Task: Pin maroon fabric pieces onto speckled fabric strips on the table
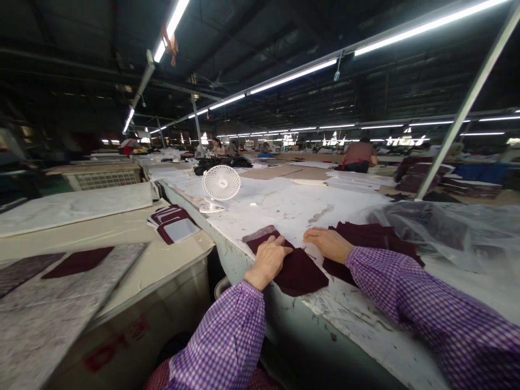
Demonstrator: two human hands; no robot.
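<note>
The left grip (270,259) hides part of the maroon cloth (303,275) beneath; behind the right grip (330,244), the sleeve (422,295) is cut off.

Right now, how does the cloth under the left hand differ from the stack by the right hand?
The cloth lies under the left hand; the stack is partly covered by the right sleeve.
The cloth shows a greyish strip at its far end; the stack shows only maroon.
The cloth lies along the table's edge; the stack sits farther in.
Both are mainly dark maroon and lie on the table.
</note>
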